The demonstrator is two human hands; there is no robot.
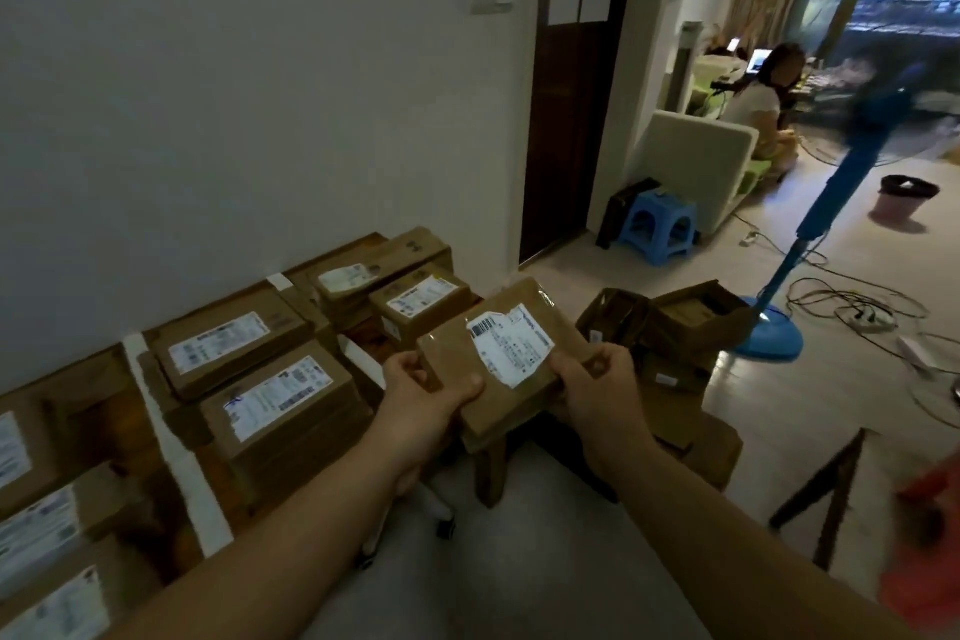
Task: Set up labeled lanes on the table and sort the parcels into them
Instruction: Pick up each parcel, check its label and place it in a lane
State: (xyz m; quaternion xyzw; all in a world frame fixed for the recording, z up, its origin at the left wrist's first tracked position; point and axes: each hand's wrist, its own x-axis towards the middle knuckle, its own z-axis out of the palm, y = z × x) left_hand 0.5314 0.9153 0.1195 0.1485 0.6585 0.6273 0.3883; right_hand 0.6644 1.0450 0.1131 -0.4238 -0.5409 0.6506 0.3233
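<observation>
A brown cardboard parcel (506, 353) with a white shipping label is held up in front of me, label facing up. My left hand (428, 387) grips its left end and my right hand (597, 385) grips its right end. Below and to the left stands the wooden table (98, 411), split into lanes by white tape strips (171, 447). Labelled parcels lie stacked in the lanes: two in the middle lane (270, 405), several in the far lane (410, 296), and more at the near left (47, 535).
A heap of brown parcels (675, 327) sits on a low surface right of the table. A blue floor fan (779, 317) and loose cables cover the floor at right. A blue stool (660, 224), a dark door and a seated person are farther back.
</observation>
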